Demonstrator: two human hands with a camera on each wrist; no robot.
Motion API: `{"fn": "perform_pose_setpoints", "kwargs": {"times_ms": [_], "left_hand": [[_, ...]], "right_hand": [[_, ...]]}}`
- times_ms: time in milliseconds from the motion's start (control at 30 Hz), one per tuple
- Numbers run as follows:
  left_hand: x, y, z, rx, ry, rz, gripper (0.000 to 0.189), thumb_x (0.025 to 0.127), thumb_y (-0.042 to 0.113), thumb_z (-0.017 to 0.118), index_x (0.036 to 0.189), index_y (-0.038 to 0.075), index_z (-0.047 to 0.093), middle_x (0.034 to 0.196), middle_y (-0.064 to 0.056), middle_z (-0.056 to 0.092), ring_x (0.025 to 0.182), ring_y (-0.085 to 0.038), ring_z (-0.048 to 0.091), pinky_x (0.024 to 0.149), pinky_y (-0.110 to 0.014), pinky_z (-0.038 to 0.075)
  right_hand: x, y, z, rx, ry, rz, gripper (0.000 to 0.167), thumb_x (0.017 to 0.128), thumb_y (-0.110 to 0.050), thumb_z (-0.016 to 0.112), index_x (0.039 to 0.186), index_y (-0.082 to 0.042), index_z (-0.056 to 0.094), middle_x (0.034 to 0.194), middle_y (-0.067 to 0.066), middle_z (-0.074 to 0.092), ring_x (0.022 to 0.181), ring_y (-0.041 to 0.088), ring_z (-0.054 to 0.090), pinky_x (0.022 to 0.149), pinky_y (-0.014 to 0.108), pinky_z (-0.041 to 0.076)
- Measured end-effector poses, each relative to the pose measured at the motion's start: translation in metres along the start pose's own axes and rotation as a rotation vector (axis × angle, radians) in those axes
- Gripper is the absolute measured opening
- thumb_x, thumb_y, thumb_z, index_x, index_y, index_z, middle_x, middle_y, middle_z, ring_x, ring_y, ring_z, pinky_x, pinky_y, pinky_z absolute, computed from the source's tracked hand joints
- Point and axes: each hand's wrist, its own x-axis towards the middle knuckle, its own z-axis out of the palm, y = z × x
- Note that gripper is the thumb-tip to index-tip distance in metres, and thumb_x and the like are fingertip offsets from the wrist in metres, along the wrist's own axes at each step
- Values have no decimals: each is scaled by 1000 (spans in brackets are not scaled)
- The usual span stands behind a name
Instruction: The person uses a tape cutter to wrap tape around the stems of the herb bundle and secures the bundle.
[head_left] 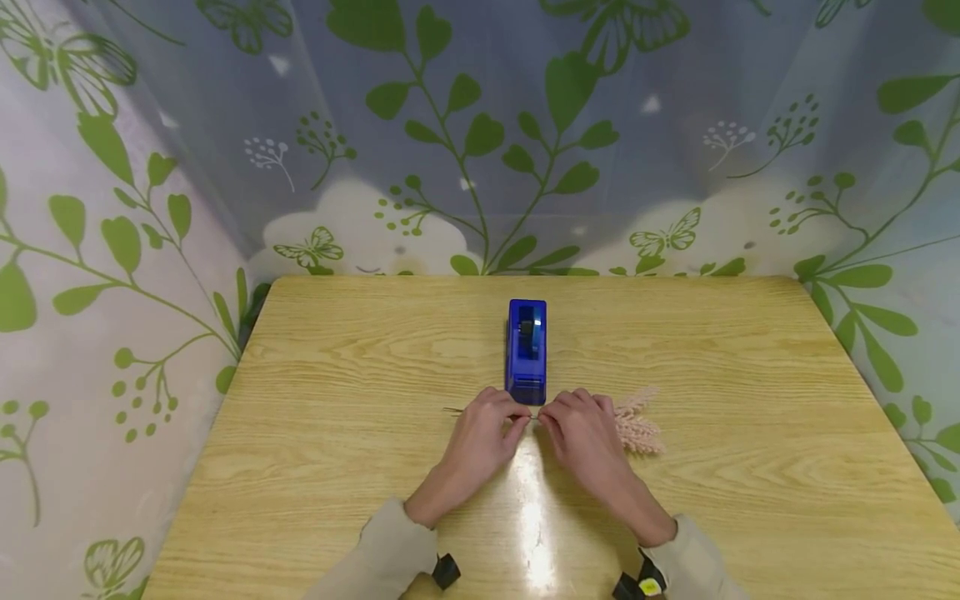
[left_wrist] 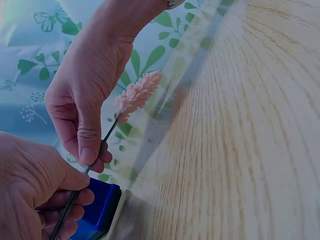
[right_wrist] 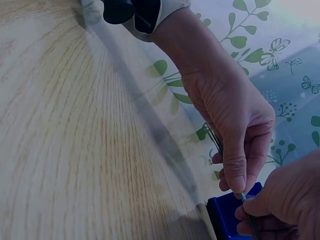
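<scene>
A person is working at a wooden table (head_left: 337, 350), both hands meeting near the middle. The left hand (head_left: 486, 427) is pinching a dark stem (left_wrist: 66, 214) between thumb and fingers, the other fingers curling in. The right hand (head_left: 587, 433) is pinching the same stem a little further along, thumb tip pressing on it. Both grips are narrow, the fingertips sitting close together with a short bit of stem showing between them.

The stem is running sideways in the head view — a pink flower sprig (head_left: 639, 433) is poking out past the right hand, low over the table; whether it is touching the wood, cannot tell. Thin stem ends (head_left: 452, 410) are sticking out past the left hand, and the right wrist view is showing several fine strands there.

A blue device (head_left: 527, 346) is standing lengthwise just beyond the fingertips, a dark slot running along its top. Its near end is sitting right beside the hands; contact between them, cannot tell.

Pale sleeves (head_left: 393, 542) are covering both forearms. A black wrist piece (head_left: 446, 572) is hanging by the left wrist and another black block (head_left: 628, 587) by the right one, where a yellow patch (head_left: 650, 587) is showing too. A printed curtain — green leaves, butterflies, white cloud shapes (head_left: 352, 221) — is lining the far edge and both sides of the table.
</scene>
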Motion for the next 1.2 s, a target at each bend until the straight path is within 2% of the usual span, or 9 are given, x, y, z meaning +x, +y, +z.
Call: {"fn": "perform_pose_setpoints", "kwargs": {"times_ms": [300, 667, 867, 1200], "left_hand": [[0, 0, -1, 6, 0, -5, 5, 91, 5, 79, 93, 9, 81, 91, -1, 76, 85, -17, 64, 70, -26, 54], [1, -1, 0, -8, 20, -8, 6, 90, 4, 81, 92, 9, 81, 90, -1, 75, 84, -16, 63, 72, -27, 54], [1, 0, 0, -11, 22, -8, 7, 89, 4, 81, 92, 10, 81, 89, 0, 75, 84, -15, 63, 71, -25, 54], [0, 0, 0, -2, 11, -24, 6, 92, 7, 79, 96, 11, 80, 95, -1, 76, 84, -16, 63, 69, -25, 54]], "right_hand": [[1, 2, 1, 36, -5, -5, 9, 88, -1, 81, 85, -7, 75, 81, 2, 72, 74, 21, 66, 79, 45, 52], [0, 1, -3, -7, -88, 24, 5, 93, -6, 78, 89, -9, 76, 78, 1, 68, 71, 19, 62, 77, 44, 50], [-1, 3, -7, -27, -150, 20, 6, 92, -2, 76, 97, -6, 78, 83, 2, 69, 78, 22, 64, 82, 46, 51], [0, 8, -8, 3, -49, -26, 9, 87, 1, 79, 91, -7, 80, 84, 3, 74, 77, 22, 69, 77, 44, 53]]}}
